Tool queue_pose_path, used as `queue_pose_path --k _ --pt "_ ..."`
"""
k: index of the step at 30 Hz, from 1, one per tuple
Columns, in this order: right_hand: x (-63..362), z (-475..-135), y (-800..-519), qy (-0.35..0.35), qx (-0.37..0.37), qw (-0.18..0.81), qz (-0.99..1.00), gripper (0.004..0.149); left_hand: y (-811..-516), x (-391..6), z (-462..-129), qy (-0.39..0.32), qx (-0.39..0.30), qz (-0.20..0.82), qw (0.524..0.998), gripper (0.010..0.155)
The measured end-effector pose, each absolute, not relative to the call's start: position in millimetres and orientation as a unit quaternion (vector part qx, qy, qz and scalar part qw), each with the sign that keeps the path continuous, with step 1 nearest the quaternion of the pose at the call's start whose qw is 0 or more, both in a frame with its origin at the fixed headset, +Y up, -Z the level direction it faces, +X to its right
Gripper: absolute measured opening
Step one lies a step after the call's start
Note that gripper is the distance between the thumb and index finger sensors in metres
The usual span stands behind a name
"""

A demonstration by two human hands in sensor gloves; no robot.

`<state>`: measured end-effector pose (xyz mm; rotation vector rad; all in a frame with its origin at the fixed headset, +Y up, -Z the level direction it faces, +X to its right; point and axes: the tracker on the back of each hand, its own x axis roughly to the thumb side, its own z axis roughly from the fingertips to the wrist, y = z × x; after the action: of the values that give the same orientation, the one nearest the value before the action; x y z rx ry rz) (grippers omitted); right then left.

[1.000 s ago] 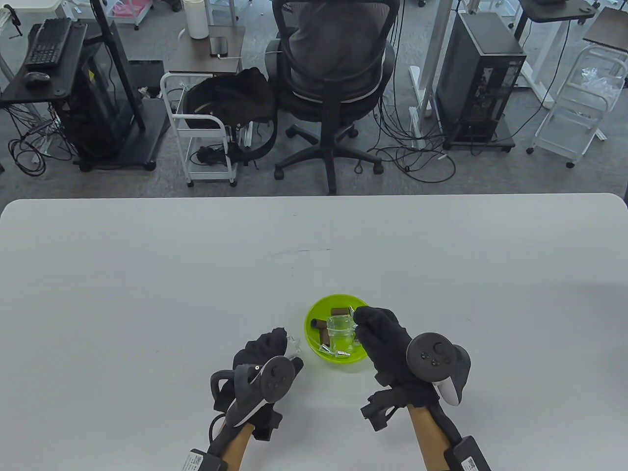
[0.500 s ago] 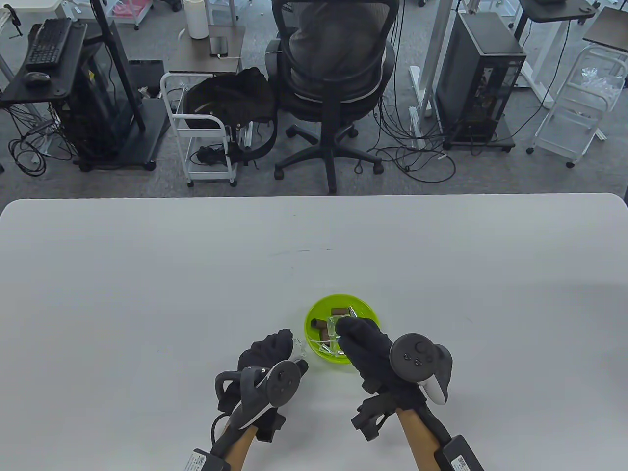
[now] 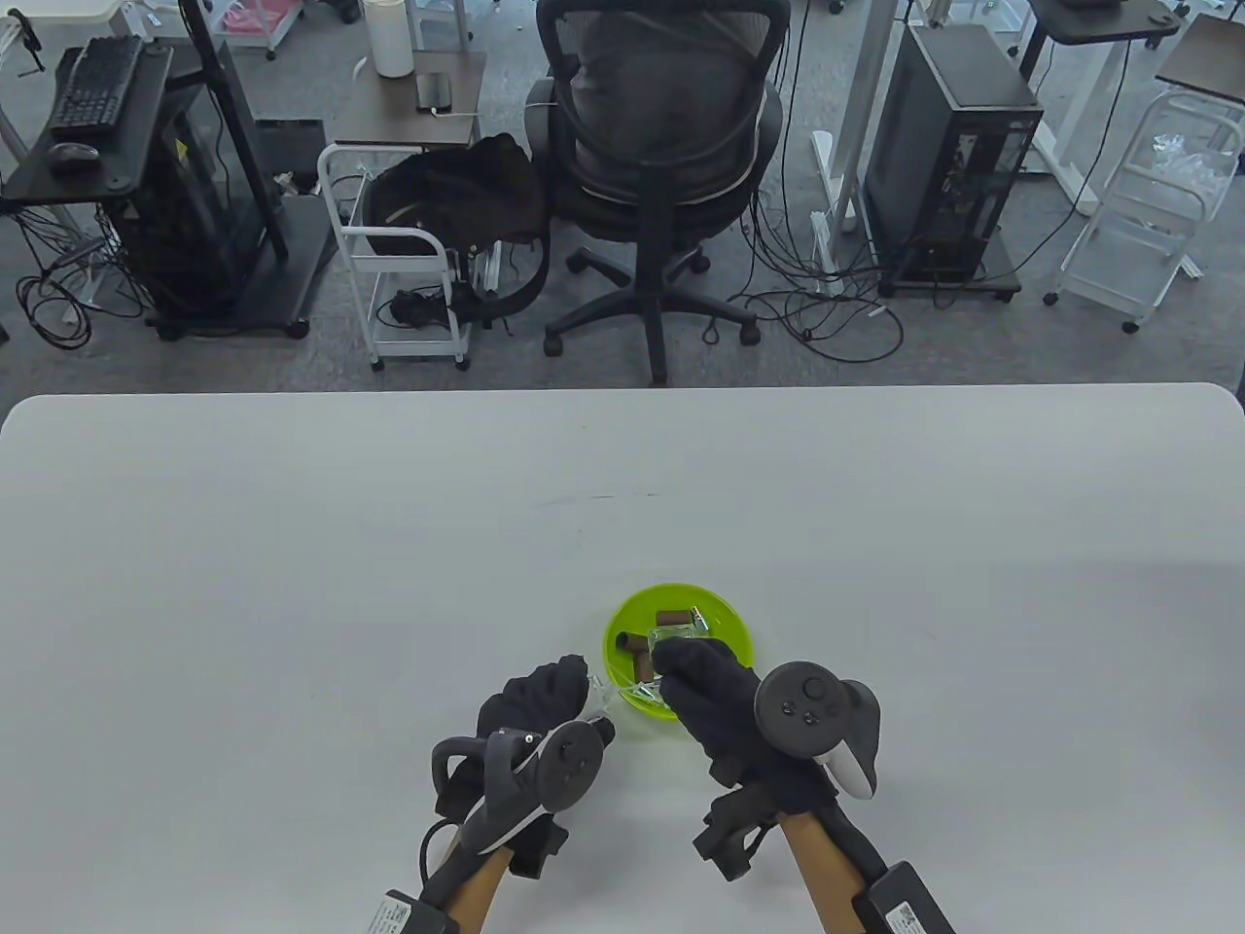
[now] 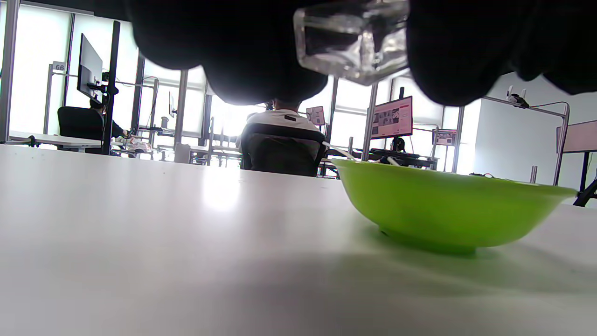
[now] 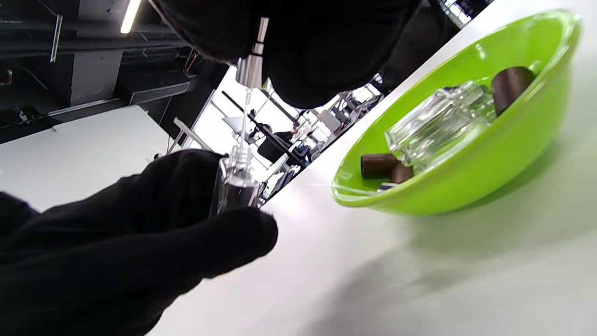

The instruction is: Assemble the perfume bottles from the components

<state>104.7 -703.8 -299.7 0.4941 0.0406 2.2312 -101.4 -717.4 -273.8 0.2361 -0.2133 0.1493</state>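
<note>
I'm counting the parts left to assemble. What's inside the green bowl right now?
In the green bowl: one clear glass bottle, brown caps, three showing, and small silvery pieces. The right hand covers the near side, so a full count isn't possible.

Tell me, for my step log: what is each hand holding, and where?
Left hand: glass bottle, gripped by its body. Right hand: spray pump, pinched at its top.

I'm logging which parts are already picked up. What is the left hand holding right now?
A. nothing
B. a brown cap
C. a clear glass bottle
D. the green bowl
C: the left hand has its grip on a clear glass bottle, held beside the green bowl; the brown caps lie in the bowl.
</note>
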Motion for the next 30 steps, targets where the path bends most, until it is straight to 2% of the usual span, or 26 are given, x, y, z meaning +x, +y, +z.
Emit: queue_pose_path --k 5,9,16,18,22,24,27,30 --pt "93 -298 -706 0.015 0.221 0.386 0.895 0.043 -715 -91 -269 -0.131 0.135 0.074 0.979 0.071" --pt "86 -295 -705 -0.007 0.226 0.319 0.920 0.042 -715 -88 -265 -0.138 0.151 0.051 0.978 0.070" --pt "84 -298 -707 -0.013 0.211 0.285 0.935 0.050 -715 -89 -263 -0.166 0.169 0.082 0.968 0.070" --pt "86 -299 -709 -0.038 0.193 0.229 0.953 0.055 -712 -87 -260 -0.174 0.180 0.093 0.964 0.070" --pt "88 -296 -712 -0.052 0.161 0.293 0.941 0.050 -711 -85 -259 -0.178 0.188 0.096 0.961 0.070" --pt "85 -297 -711 -0.034 0.158 0.322 0.933 0.050 -712 -83 -258 -0.183 0.183 0.095 0.961 0.070" --pt "85 -297 -710 -0.058 0.143 0.293 0.944 0.047 -711 -82 -258 -0.192 0.181 0.100 0.959 0.070" --pt "89 -299 -711 -0.037 0.153 0.318 0.935 0.049 -712 -81 -258 -0.191 0.181 0.097 0.960 0.070"
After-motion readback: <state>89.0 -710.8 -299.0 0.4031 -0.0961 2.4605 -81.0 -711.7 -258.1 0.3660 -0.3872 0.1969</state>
